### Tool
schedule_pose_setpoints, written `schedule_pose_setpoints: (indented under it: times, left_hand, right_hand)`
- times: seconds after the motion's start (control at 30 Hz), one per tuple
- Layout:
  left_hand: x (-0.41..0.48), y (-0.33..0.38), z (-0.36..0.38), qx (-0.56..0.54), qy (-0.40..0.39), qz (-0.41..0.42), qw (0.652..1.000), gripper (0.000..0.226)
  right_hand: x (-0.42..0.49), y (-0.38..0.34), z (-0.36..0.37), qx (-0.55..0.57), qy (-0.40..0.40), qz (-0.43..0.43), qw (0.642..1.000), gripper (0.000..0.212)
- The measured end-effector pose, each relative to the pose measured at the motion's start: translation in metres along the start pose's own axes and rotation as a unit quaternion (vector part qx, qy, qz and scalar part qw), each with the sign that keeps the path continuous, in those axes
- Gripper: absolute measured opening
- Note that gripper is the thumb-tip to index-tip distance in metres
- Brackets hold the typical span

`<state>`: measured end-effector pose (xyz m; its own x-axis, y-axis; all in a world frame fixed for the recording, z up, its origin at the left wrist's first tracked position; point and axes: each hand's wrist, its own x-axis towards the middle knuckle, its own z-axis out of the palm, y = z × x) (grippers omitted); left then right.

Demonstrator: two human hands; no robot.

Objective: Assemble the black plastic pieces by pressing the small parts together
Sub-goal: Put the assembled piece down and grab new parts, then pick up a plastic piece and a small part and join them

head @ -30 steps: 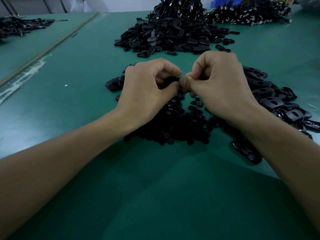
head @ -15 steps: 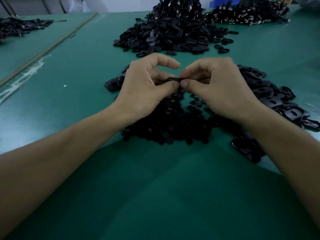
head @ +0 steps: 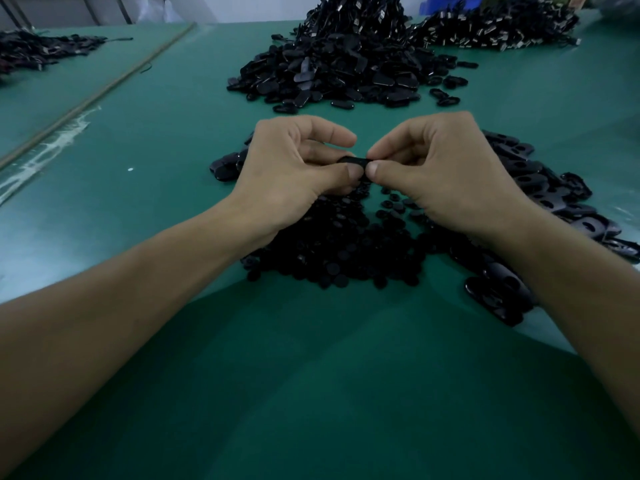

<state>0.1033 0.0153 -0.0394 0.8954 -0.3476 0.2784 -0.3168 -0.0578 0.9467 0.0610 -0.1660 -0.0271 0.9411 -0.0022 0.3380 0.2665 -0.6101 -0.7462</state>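
You're at a factory assembly bench, by the look of it: a long green-matted table (head: 138,140) with loose black plastic parts heaped in bulk, small round caps (head: 332,251) under your wrists, flat slotted pieces (head: 540,188) to your right, a taller mound (head: 332,74) ahead and another heap (head: 498,29) behind it. More lie in a pile (head: 34,53) at far left beyond a long strip (head: 104,88), and your left hand (head: 287,174) and right hand (head: 446,174) pinch one black piece (head: 355,162) between them.

The green table mat (head: 138,150) looks smooth, with a soft sheen. The heap of small round discs (head: 332,265) is matt black plastic. The slotted oval pieces (head: 540,188) right of it are glossy, as is the far heap of oval pieces (head: 329,74) beyond it.
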Motion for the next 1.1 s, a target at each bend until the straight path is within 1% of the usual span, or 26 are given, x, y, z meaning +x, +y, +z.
schedule_pose_setpoints:
  times: [0.2,0.4,0.57,0.63,0.7,0.77,0.83,0.87,0.93,0.97,1.03,1.1]
  left_hand:
    - [0.0,0.0,-0.002,0.027,0.006,0.018,0.999,0.028]
    - [0.002,0.0,-0.004,0.073,0.004,0.031,0.997,0.03]
    - [0.003,0.0,-0.006,0.114,0.006,0.035,0.993,0.023]
    - [0.004,-0.001,-0.007,0.122,0.025,0.03,0.992,0.021]
    - [0.007,-0.004,-0.012,0.134,0.063,0.028,0.989,0.019]
    - [0.011,-0.006,-0.019,0.167,0.105,0.038,0.98,0.019]
    - [0.014,-0.009,-0.028,0.203,0.137,0.044,0.968,0.019]
    - [0.016,-0.011,-0.031,0.212,0.147,0.043,0.965,0.02]
    - [0.019,-0.016,-0.037,0.222,0.165,0.036,0.96,0.021]
    - [0.02,-0.018,-0.04,0.229,0.173,0.033,0.957,0.021]
    - [0.022,-0.021,-0.045,0.243,0.188,0.026,0.951,0.022]
    - [0.023,-0.022,-0.048,0.254,0.196,0.021,0.947,0.023]
  right_hand:
    - [-0.002,-0.005,0.004,-0.031,0.015,0.004,0.999,0.01]
    - [-0.004,-0.004,0.003,-0.016,-0.003,-0.003,1.0,0.017]
    - [-0.004,-0.005,0.005,-0.018,-0.023,0.007,1.0,0.015]
    - [-0.004,-0.007,0.005,-0.061,-0.023,0.011,0.998,0.021]
    - [-0.003,-0.007,0.003,-0.16,-0.026,0.023,0.987,0.033]
    - [-0.002,-0.002,-0.002,-0.283,-0.027,0.043,0.958,0.038]
    - [-0.004,0.002,-0.007,-0.383,-0.032,0.077,0.92,0.033]
    - [-0.005,0.002,-0.009,-0.412,-0.04,0.101,0.905,0.031]
    - [-0.01,0.0,-0.009,-0.436,-0.058,0.138,0.888,0.028]
    - [-0.011,-0.001,-0.009,-0.438,-0.063,0.143,0.885,0.026]
    - [-0.01,0.0,-0.007,-0.428,-0.063,0.139,0.891,0.024]
    - [-0.009,-0.001,-0.008,-0.409,-0.055,0.136,0.9,0.029]
